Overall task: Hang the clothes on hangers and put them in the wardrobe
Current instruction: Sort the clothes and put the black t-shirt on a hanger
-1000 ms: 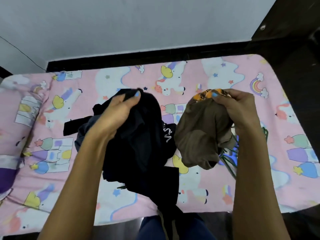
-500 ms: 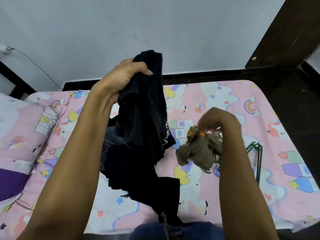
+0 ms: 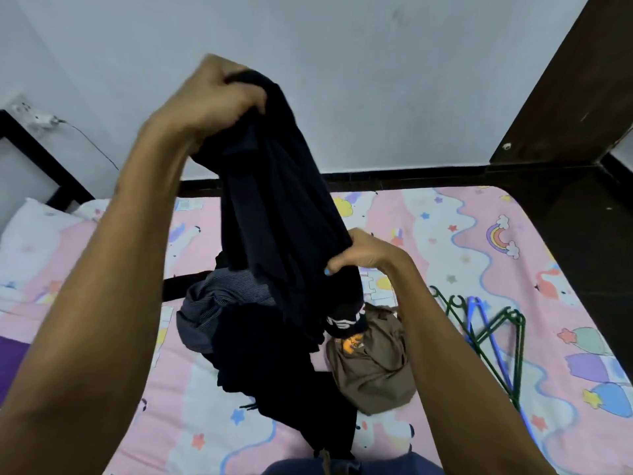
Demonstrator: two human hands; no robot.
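**Dark garment lifted over bed, both hands on it**

The bed (image 3: 445,234), under a pink cartoon-print sheet, carries everything. Above it hangs the dark navy garment (image 3: 284,214), bunched into a long limp column, its lower end with white lettering trailing just over the pile. The left hand (image 3: 209,101) is raised high, fingers curled tight round the garment's top. The right hand (image 3: 359,255) pinches the same cloth lower down on its right edge.

Handling judgement: soft, light, no stiffness at all; it drapes and twists, so it probably needs shaking out and a hold at both shoulders or the collar before a hanger goes in. Slip risk looks low; tangling looks more likely.

Below lies more dark clothing (image 3: 274,365), touching a grey striped garment (image 3: 219,310) on its left. An olive-brown garment (image 3: 373,365) with an orange print lies crumpled just beside the pile on the right. Green wire hangers (image 3: 496,327) and a blue hanger (image 3: 479,317) lie overlapping near the person's right forearm, unused. No wardrobe can be identified.
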